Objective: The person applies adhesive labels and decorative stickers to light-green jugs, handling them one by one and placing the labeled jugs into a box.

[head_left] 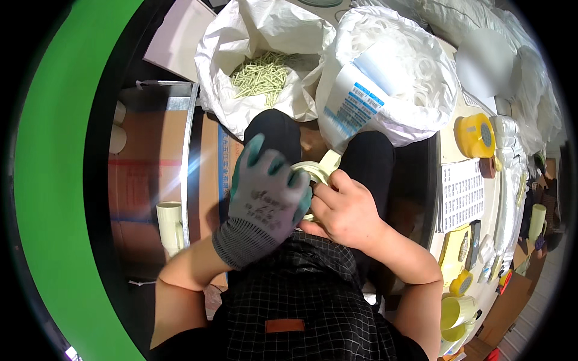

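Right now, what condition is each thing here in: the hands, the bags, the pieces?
Left hand: gloved, fingers closed on the pale ring part.
Right hand: bare, gripping the same part.
Pale ring part: held between both hands over the lap.
Left sack: open, holds pale green sticks.
Right sack: open, full of white rings.
Yellow round case: lying on the table.
Cream cup: upright.

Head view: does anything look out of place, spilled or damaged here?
Nothing spilled or broken. One oddity: only the left hand wears a grey glove; the right hand is bare. Both grip a pale plastic fitting over the lap. The pegs stay inside their open bag.
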